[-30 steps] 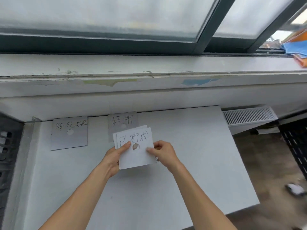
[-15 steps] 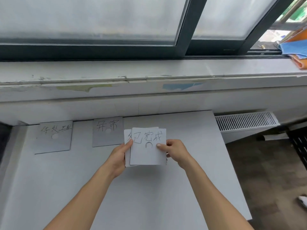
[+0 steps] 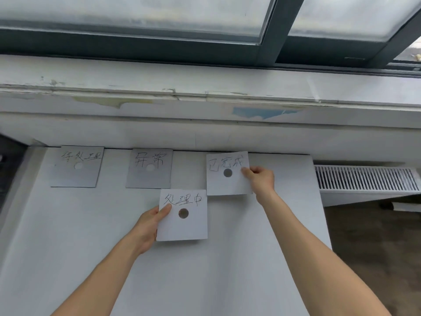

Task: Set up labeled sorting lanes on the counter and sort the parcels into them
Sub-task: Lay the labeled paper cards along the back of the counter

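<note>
Two grey label cards lie flat at the back of the white counter: one at the far left and one to its right, each with handwritten characters and a round hole. My right hand pinches a white label card by its right edge, held at the back of the counter to the right of the two grey cards. My left hand grips another white label card by its left edge, nearer to me. No parcels are in view.
A white wall and window sill rise right behind the counter. A white radiator grille sits low to the right, beyond the counter's right edge, above a brown floor. A dark object borders the counter's left side.
The two white cards were stacked between both hands. Now they are apart: my right hand has carried one up and to the right, my left hand keeps the other.
</note>
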Demonstrator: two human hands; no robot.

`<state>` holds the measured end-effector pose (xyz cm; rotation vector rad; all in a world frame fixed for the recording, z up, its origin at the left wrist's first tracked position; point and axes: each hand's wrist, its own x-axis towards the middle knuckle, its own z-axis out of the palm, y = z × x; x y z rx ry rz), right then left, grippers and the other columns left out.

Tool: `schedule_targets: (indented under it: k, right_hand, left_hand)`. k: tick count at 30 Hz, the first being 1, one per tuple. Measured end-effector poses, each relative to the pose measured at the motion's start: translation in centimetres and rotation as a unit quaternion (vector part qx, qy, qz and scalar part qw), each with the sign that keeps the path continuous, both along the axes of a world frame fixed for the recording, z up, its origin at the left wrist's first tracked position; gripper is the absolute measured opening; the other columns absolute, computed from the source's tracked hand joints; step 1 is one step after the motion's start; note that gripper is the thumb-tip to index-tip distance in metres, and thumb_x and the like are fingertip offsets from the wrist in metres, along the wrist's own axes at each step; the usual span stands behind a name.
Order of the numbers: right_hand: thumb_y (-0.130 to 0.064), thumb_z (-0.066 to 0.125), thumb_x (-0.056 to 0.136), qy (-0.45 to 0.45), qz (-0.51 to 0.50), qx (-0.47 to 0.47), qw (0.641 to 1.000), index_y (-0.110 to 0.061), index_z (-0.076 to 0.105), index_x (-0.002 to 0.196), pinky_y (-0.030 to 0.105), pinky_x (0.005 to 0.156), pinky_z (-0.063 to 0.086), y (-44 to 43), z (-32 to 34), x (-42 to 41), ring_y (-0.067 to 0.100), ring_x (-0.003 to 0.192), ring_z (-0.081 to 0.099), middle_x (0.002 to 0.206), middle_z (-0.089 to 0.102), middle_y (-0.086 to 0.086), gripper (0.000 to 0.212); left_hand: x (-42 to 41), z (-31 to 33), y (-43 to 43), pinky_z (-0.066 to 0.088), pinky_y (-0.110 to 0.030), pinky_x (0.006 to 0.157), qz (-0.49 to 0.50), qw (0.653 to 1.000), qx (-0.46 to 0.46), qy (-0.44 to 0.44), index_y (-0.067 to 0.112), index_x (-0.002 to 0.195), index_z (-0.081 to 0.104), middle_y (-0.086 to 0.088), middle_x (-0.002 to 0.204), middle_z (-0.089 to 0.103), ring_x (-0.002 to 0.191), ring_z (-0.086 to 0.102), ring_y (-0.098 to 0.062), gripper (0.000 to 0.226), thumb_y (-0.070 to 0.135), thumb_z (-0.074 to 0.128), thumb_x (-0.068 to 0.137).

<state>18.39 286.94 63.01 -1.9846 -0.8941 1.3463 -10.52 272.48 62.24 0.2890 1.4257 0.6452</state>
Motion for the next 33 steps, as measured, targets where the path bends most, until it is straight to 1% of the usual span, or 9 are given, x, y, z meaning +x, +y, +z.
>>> schedule_targets:
  k: [2, 5, 9, 13, 17, 21, 25, 28, 33]
  right_hand:
    - [-0.02, 0.074, 0.086, -0.009, 0.009, -0.009, 1.0, -0.003, 0.072, 0.082, 0.031, 0.067, 0.049, 0.4, -1.1, -0.7, 0.022, 0.072, 0.062, 0.076, 0.067, 0.005, 0.018]
    - [-0.023, 0.075, 0.086, -0.029, 0.003, -0.011, 1.0, -0.01, 0.067, 0.07, 0.031, 0.064, 0.046, 0.8, -2.5, -1.6, 0.019, 0.065, 0.058, 0.065, 0.063, -0.002, 0.022]
    - [-0.026, 0.075, 0.087, -0.05, -0.026, -0.016, 0.998, 0.006, 0.071, 0.095, 0.041, 0.082, 0.056, 1.4, -3.3, -2.0, 0.036, 0.093, 0.068, 0.099, 0.073, 0.022, 0.034]
    - [-0.032, 0.075, 0.087, -0.093, 0.016, -0.02, 0.995, -0.006, 0.07, 0.084, 0.026, 0.072, 0.043, 1.7, -3.7, -2.2, 0.026, 0.081, 0.063, 0.095, 0.074, 0.011, 0.026]
    - [-0.038, 0.07, 0.09, -0.166, 0.053, -0.023, 0.985, -0.011, 0.069, 0.093, 0.026, 0.071, 0.039, 1.9, -3.6, -2.8, 0.021, 0.081, 0.058, 0.089, 0.065, 0.0, 0.027]
    - [-0.04, 0.066, 0.091, -0.24, 0.089, -0.019, 0.966, -0.013, 0.062, 0.091, 0.028, 0.069, 0.038, 1.9, -3.5, -3.4, 0.023, 0.082, 0.057, 0.096, 0.064, 0.002, 0.027]
    - [-0.04, 0.067, 0.09, -0.291, 0.095, -0.009, 0.952, -0.013, 0.057, 0.092, 0.029, 0.07, 0.037, 1.9, -3.4, -3.8, 0.024, 0.083, 0.055, 0.104, 0.061, 0.006, 0.029]
    - [-0.042, 0.061, 0.094, -0.263, 0.082, 0.001, 0.961, -0.012, 0.058, 0.095, 0.029, 0.067, 0.036, 1.5, -2.2, -4.0, 0.022, 0.081, 0.054, 0.097, 0.064, 0.003, 0.031]
    - [-0.051, 0.056, 0.096, 0.014, 0.069, 0.0, 0.997, -0.014, 0.07, 0.091, 0.023, 0.055, 0.045, -2.8, 2.3, -3.9, 0.011, 0.062, 0.064, 0.07, 0.067, -0.004, 0.04]
  left_hand:
    - [-0.1, -0.2, -0.3, 0.05, -0.051, 0.101, 0.002, 1.0, -0.007, 0.0, 0.021, 0.122, 0.068, -0.001, 0.118, 0.073, 0.109, 0.07, -0.022, 0.033, 0.04, 0.059, 0.096]
    - [-0.3, -0.4, -0.1, 0.049, -0.052, 0.102, 0.004, 1.0, -0.01, -0.001, 0.021, 0.122, 0.068, -0.001, 0.118, 0.073, 0.111, 0.069, -0.023, 0.033, 0.04, 0.059, 0.096]
    - [-0.4, -0.4, 0.5, 0.055, -0.042, 0.091, 0.011, 1.0, -0.004, -0.009, 0.02, 0.122, 0.067, -0.001, 0.119, 0.073, 0.11, 0.069, -0.021, 0.032, 0.037, 0.058, 0.097]
    - [-0.5, -0.4, 0.9, 0.056, -0.04, 0.087, -0.001, 1.0, 0.0, -0.03, 0.021, 0.123, 0.068, -0.002, 0.119, 0.073, 0.108, 0.07, -0.02, 0.032, 0.037, 0.058, 0.097]
    - [-0.2, -0.3, 1.4, 0.057, -0.035, 0.082, -0.007, 0.999, 0.006, -0.044, 0.02, 0.123, 0.068, -0.002, 0.12, 0.072, 0.109, 0.07, -0.019, 0.034, 0.038, 0.06, 0.095]
    - [0.1, -0.2, 2.1, 0.056, -0.041, 0.09, -0.002, 0.999, 0.01, -0.049, 0.018, 0.124, 0.067, -0.003, 0.12, 0.072, 0.11, 0.07, -0.021, 0.035, 0.037, 0.06, 0.095]
    - [0.3, 0.4, 2.6, 0.059, -0.037, 0.081, 0.004, 0.998, 0.018, -0.054, 0.019, 0.121, 0.068, -0.002, 0.117, 0.074, 0.106, 0.071, -0.019, 0.031, 0.036, 0.059, 0.097]
    - [0.6, 0.9, 3.1, 0.06, -0.035, 0.077, 0.019, 0.998, 0.027, -0.058, 0.017, 0.121, 0.068, -0.002, 0.116, 0.074, 0.104, 0.072, -0.019, 0.03, 0.033, 0.06, 0.097]
    - [2.3, 1.9, 4.3, 0.059, -0.033, 0.069, 0.029, 0.997, 0.041, -0.055, 0.016, 0.118, 0.068, -0.002, 0.113, 0.075, 0.096, 0.074, -0.017, 0.027, 0.03, 0.063, 0.096]
